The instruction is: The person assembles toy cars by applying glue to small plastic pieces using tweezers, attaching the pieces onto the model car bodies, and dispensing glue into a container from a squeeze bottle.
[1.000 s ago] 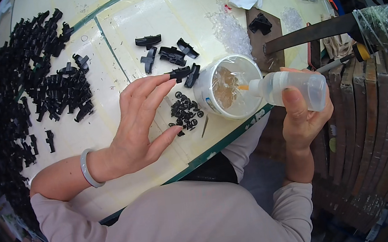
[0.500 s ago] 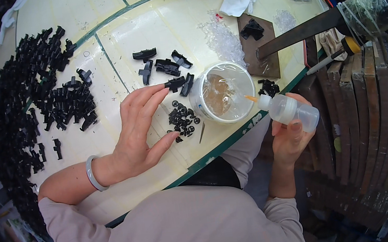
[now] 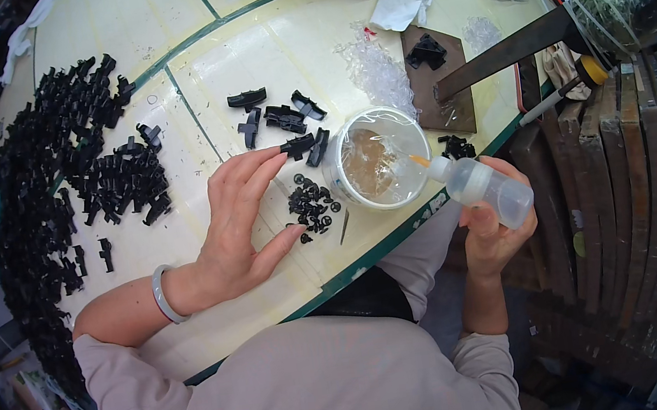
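My right hand (image 3: 488, 234) is wrapped round a translucent squeeze bottle (image 3: 495, 193), tilted so that its orange tip (image 3: 419, 161) hangs over the rim of a white plastic tub (image 3: 335, 177). Clear film and something brownish show inside the tub. My left hand (image 3: 232, 218) rests over the table with fingers apart, holding nothing visible. Its fingertips reach the edge of a black plastic part (image 3: 297, 146); whether they touch it I cannot tell. By the thumb lies a cluster of small round black pieces (image 3: 309, 205), with a thin metal pin (image 3: 344, 226) beside it.
Several black plastic parts (image 3: 284, 117) lie beyond my left hand. A large heap of similar parts (image 3: 77, 122) covers the table's left. At the right stand a brown plate with a metal arm (image 3: 508, 58), clear plastic scraps (image 3: 377, 70) and a crumpled white cloth (image 3: 400, 5).
The bottle in my right hand has shifted slightly left, its tip further over the tub's rim. My left hand keeps its place beside the black pieces.
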